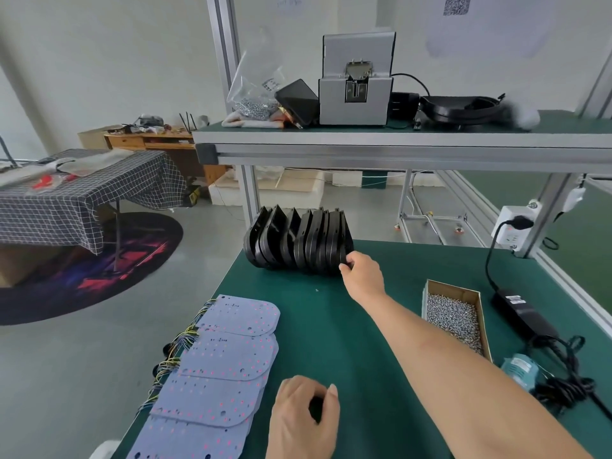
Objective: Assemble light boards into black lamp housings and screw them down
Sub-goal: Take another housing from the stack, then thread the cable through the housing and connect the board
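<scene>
Right hand [359,270] pinches the rightmost unit in a row of black plastic lamp housings [298,240] standing on edge at the far side of the green bench mat [347,326]; left hand [303,417] rests near, fingers loosely curled, holding nothing. Pale blue light boards [225,359] with coloured wires overlap along the mat's left edge. Cardboard box of silver screws [455,316], black power brick [523,309] and teal-labelled tool [520,369] lie right; grey screw feeder [356,84] sits on the shelf; no writing legible.

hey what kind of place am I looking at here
Most likely a small electronics assembly workstation in a workshop. Signs: an aluminium-frame bench with a green mat, a row of black lamp housings, stacked light boards, and a box of screws.
</scene>
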### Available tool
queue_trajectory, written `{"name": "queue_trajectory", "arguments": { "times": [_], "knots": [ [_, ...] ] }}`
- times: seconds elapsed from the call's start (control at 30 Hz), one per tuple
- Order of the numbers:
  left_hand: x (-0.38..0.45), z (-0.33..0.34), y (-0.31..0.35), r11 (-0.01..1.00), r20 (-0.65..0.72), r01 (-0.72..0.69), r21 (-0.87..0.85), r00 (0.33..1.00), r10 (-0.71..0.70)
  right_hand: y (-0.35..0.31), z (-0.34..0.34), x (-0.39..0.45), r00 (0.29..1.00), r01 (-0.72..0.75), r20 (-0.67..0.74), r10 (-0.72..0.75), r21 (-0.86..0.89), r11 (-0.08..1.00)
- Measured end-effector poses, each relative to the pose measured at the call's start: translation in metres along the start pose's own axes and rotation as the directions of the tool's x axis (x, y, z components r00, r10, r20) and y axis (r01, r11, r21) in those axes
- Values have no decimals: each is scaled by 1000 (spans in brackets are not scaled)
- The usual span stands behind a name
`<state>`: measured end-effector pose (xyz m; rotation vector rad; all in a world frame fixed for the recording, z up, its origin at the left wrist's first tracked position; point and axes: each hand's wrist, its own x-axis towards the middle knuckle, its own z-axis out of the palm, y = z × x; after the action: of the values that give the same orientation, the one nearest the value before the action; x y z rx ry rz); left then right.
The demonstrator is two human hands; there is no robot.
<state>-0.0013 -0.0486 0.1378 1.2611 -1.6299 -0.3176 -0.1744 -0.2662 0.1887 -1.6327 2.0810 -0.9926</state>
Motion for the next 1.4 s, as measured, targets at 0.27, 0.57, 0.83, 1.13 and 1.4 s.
{"name": "queue_trajectory", "arguments": {
  "times": [0.27, 0.57, 0.83, 1.13, 1.4],
  "knots": [
    [1, -2, 2, 1000, 12, -3, -9, 1000, 3, 19, -19, -11, 996, 63, -65, -65, -38, 997],
    [-2, -4, 4, 995, 73, 93, -30, 993, -90, 21, -62, -81, 976, 205, -8, -217, -288, 936],
    [-3, -10, 11, 979, 144, 197, -54, 972, -187, 11, -77, -234, 838, 540, 215, -502, -466, 701],
    [-5, -10, 11, 987, 125, 160, -16, 980, -157, 10, -85, -296, 814, 561, 262, -517, -582, 589],
    [-6, -9, 8, 993, 106, 113, 29, 988, -116, -20, -89, -264, 855, 519, 198, -480, -273, 810]
  ]
}}
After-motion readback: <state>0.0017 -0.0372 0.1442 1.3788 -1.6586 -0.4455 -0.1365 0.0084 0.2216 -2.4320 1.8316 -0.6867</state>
